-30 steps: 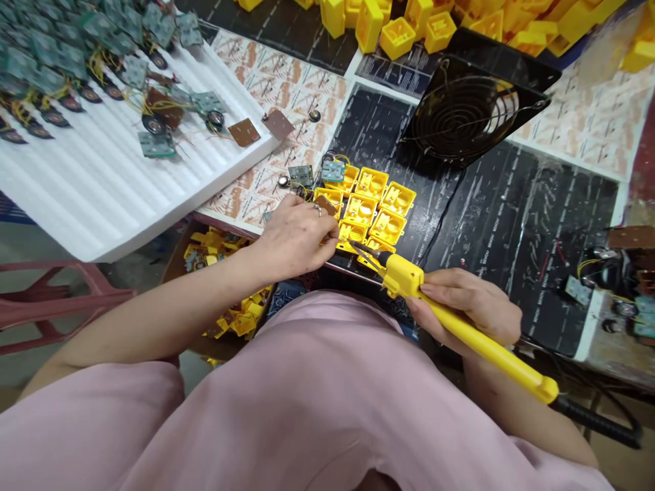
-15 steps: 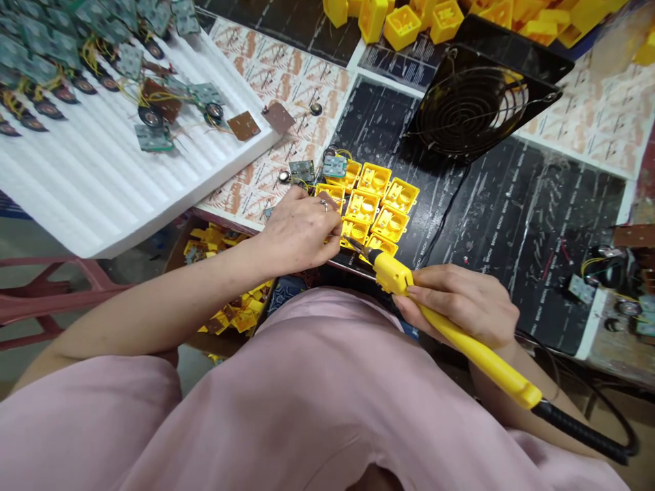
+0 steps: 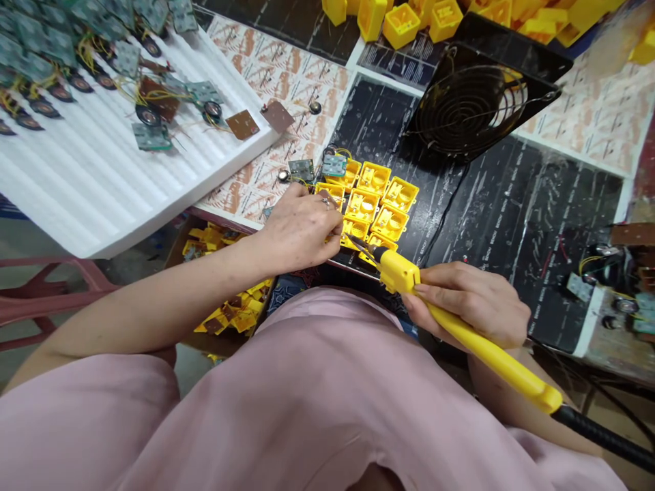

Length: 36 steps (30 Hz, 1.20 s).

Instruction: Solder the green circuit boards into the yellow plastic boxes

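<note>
My right hand (image 3: 473, 303) grips a yellow soldering iron (image 3: 402, 270), its black cord trailing off to the lower right. The metal tip points left, over the front of a cluster of small open yellow cases (image 3: 389, 221) and close to my left fingertips. My left hand (image 3: 304, 228) is closed at the left side of the cluster, fingers curled down; whatever they pinch is hidden under them. A small green circuit board (image 3: 335, 166) with wires lies at the cluster's back left corner. Beside it sit another board (image 3: 301, 170) and a small round speaker (image 3: 284, 176).
A white foam tray (image 3: 205, 181) at left carries many wired boards and speakers. A black fan (image 3: 471, 109) stands behind the cases, with yellow housings (image 3: 402, 27) beyond. Below the table edge is a box of yellow parts (image 3: 240, 314). More boards (image 3: 580, 286) lie at right.
My right hand and the soldering iron have shifted slightly right and back from the cases. My left hand has barely moved.
</note>
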Available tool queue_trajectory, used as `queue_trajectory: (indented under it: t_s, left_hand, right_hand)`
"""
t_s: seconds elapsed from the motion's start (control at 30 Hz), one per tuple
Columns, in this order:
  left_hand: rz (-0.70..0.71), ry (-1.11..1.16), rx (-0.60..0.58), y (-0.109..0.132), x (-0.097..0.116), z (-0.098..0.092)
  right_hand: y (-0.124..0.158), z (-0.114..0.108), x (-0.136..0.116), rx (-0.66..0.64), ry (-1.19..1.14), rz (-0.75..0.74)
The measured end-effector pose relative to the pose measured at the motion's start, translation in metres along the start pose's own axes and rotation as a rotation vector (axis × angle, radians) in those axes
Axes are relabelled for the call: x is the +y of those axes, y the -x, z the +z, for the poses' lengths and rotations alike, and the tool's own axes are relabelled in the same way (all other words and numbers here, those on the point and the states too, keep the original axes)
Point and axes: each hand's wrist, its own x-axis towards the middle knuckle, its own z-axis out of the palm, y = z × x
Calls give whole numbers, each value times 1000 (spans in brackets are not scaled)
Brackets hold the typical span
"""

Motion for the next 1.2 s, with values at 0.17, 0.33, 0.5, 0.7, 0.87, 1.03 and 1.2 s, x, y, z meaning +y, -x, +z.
queue_trajectory:
  t_s: [0.17, 0.33, 0.5, 0.7, 0.87, 1.03, 1.2]
  left_hand:
    - [-1, 68, 26, 10, -5, -5]
    - [-116, 144, 126, 7, -9, 2]
    - [-113, 145, 177, -3, -4, 10]
    - [-70, 47, 169, -7, -2, 11]
    - [20, -84, 153, -10, -6, 11]
    - [98, -180, 116, -11, -10, 8]
    - [95, -153, 104, -12, -11, 7]
  right_hand:
    - [8, -4, 6, 159, 38, 71]
    - [15, 2, 8, 190, 90, 163]
    - [12, 13, 6, 213, -5, 102]
    - [7, 17, 5, 202, 41, 65]
    - [-1, 18, 4, 126, 55, 25]
    - [-6, 10, 4, 93, 77, 11]
    - [-8, 11, 5, 107, 107, 21]
